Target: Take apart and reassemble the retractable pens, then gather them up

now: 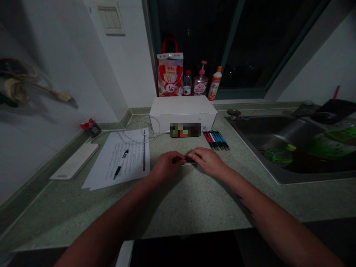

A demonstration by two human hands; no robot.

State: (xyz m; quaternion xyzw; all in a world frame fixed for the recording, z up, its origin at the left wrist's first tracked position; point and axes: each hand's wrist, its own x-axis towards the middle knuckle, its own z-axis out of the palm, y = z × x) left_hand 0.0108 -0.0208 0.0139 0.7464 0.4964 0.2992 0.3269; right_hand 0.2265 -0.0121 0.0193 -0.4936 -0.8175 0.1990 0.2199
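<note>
1. Pinching a thin pale strip [189,164] between them, the left hand [167,165] and right hand [208,161] meet low over the counter [194,200]. Each grip is pressed together on it; what the strip is can't be told.
2. That strip sits mid-counter on speckled green stone, just in front of a row of red and blue pens [215,140] and a pixelated rectangle [185,129].
3. Left of the hands lies a printed sheet [130,159] with a black pen [121,164] on it, beside a long white board [74,161] and a small red packet [90,127].
4. Behind stands a white box [182,109], with a white cable [139,128] looping beside it.
5. Right, a stainless steel sink [267,133] holds green items.
6. Beyond, a dark window [241,44] backs a red-handled bag [169,74] and three bottles [200,83]; a switch plate [110,16] marks the white wall.
</note>
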